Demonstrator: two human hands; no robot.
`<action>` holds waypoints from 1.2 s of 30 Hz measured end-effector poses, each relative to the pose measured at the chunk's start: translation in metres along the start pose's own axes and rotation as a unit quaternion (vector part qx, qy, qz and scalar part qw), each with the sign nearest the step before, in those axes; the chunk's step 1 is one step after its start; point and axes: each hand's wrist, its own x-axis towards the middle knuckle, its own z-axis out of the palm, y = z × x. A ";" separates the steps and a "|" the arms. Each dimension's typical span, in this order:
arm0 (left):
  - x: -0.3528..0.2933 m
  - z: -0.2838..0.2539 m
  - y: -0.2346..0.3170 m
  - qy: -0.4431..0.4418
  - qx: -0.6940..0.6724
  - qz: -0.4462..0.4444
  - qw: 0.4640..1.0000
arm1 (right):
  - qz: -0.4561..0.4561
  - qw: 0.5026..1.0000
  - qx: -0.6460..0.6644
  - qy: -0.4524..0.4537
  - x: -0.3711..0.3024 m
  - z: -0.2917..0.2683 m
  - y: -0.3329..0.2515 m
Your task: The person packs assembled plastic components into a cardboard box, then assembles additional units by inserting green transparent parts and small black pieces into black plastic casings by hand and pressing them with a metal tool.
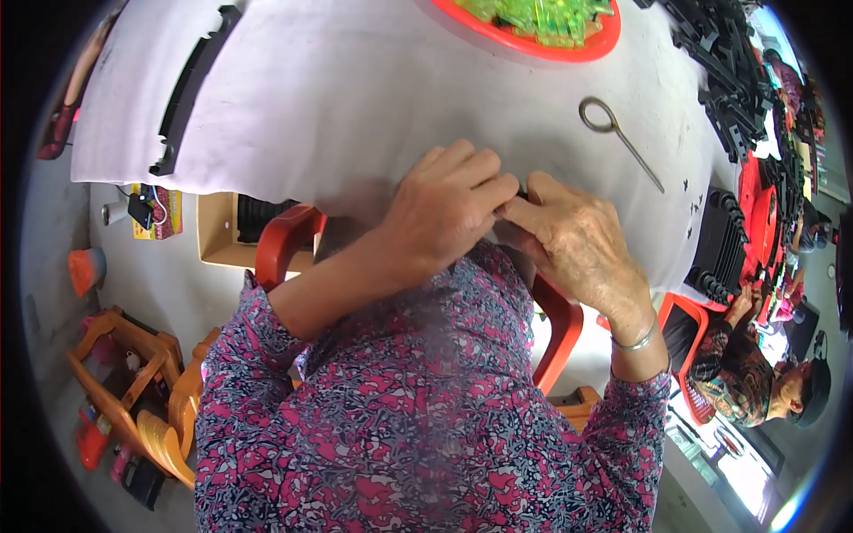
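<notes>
Close in front of my body, over the table's near edge, my two hands meet. My left hand (451, 209) is closed, its fingers curled and its tips against the other hand. My right hand (577, 233), with a bracelet on the wrist, is closed in a pinch. Between their fingertips a bit of a small black part (522, 193) shows; most of it is hidden by the fingers. A metal rod with a ring end (619, 133) lies beyond my right hand. Far to the left lies a long black plastic strip (194, 93).
A red-orange tray (533, 49) of green translucent pieces stands at the far side. Black plastic parts (720, 71) are heaped at the far right, with several small black bits (693, 209) and stacked black strips (720, 249) nearer. Another person (755, 382) sits at the right.
</notes>
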 end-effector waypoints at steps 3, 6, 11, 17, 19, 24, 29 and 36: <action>0.000 -0.002 0.000 0.000 0.002 0.002 1.000 | -0.012 1.000 0.000 0.003 0.002 0.001 0.000; -0.005 0.005 -0.001 0.024 0.019 0.013 0.999 | -0.023 1.000 -0.010 0.004 0.004 -0.001 -0.003; -0.008 0.010 -0.004 0.053 0.013 0.037 0.998 | -0.037 0.999 -0.026 0.020 0.002 -0.003 -0.009; -0.013 0.006 -0.004 0.059 0.006 0.042 0.997 | -0.032 0.999 -0.036 0.013 0.003 -0.003 -0.011; -0.018 -0.010 -0.009 0.064 0.019 0.042 0.997 | -0.084 0.993 -0.058 0.057 0.008 -0.007 -0.021; -0.046 -0.090 -0.021 0.145 0.107 -0.094 0.979 | -0.104 0.973 0.034 0.202 0.012 -0.011 -0.032; -0.062 -0.151 -0.055 0.282 0.282 -0.248 0.883 | -0.042 0.958 0.112 0.259 0.014 0.003 -0.015; -0.071 -0.154 -0.101 0.299 0.451 -0.172 0.823 | 0.096 0.898 0.179 0.390 -0.002 0.005 0.064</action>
